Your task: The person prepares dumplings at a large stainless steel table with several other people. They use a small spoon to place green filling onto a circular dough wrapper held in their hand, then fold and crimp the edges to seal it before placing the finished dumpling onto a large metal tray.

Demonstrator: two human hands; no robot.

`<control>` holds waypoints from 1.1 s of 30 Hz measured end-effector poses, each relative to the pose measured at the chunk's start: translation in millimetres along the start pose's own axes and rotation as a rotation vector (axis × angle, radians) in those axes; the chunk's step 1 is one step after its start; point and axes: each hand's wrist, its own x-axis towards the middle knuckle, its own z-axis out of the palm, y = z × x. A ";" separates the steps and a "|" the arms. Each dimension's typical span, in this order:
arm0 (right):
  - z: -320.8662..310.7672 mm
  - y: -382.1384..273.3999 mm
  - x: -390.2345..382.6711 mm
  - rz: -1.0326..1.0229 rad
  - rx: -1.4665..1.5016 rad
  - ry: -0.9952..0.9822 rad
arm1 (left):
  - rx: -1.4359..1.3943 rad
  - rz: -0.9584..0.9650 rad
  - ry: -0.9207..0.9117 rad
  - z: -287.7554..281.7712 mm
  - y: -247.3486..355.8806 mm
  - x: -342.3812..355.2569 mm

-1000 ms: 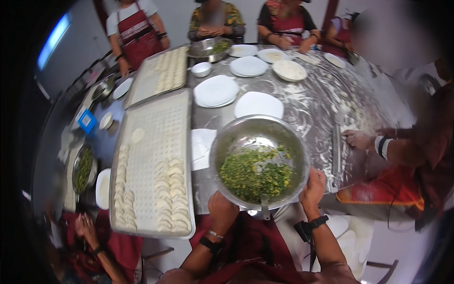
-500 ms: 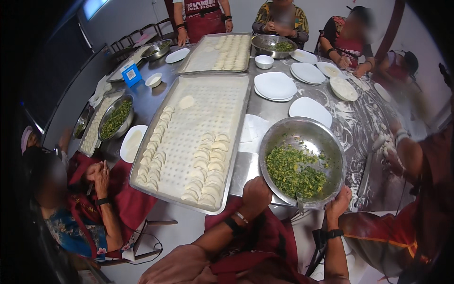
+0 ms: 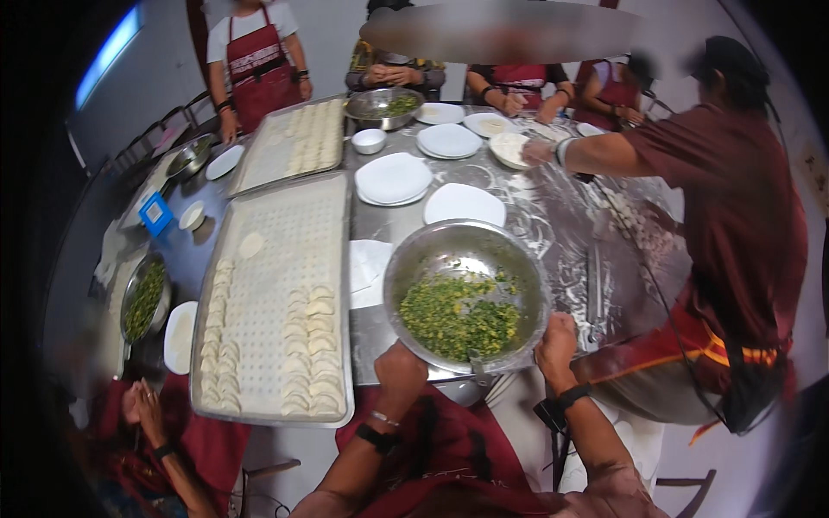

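A wide metal bowl (image 3: 542,285) at the table's near edge holds a chopped green and yellow filling (image 3: 458,319). A spoon handle (image 3: 477,367) leans over its near rim. My left hand (image 3: 402,377) is closed at the bowl's near left side, fingers curled under and partly hidden. At the near right rim, my right hand (image 3: 557,344) is closed on the bowl, its fingers mostly turned from view. Left of the bowl lies a large perforated metal tray (image 3: 269,207) with rows of folded dumplings (image 3: 311,354) and one flat wrapper (image 3: 251,245).
White plates (image 3: 393,179) and a small white bowl (image 3: 369,141) stand beyond the bowl. Flour covers the table's right side, where a co-worker (image 3: 734,190) reaches across. Another seated person's hands (image 3: 145,406) are at the lower left. More people line the far side.
My view has swung right, so the table appears farther left. The right-hand co-worker's arm has stretched across to a plate of white rounds. Both my hands stay at the bowl.
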 end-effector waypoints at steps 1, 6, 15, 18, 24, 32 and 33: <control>-6.0 -4.8 4.0 -0.026 0.027 -0.031 | 0.014 -0.008 -0.009 4.3 -4.5 -0.4; -6.3 9.8 8.3 -0.062 -0.004 -0.106 | 0.039 -0.005 -0.018 2.9 -5.0 5.4; -12.8 -5.5 11.8 -0.104 -0.013 -0.138 | 0.051 0.009 -0.005 1.9 -3.6 -1.0; -15.0 -5.6 12.0 -0.095 -0.026 -0.158 | 0.035 0.024 0.008 0.8 -2.3 -0.7; -14.1 0.2 10.0 -0.114 -0.046 -0.157 | 0.028 0.058 0.016 4.4 -3.2 -1.4; -16.3 -4.4 12.5 -0.071 0.004 -0.180 | 0.024 0.057 0.035 4.7 -4.8 -1.6; -14.0 -1.6 10.9 -0.065 0.002 -0.176 | 0.042 0.060 0.017 3.6 -3.6 -1.0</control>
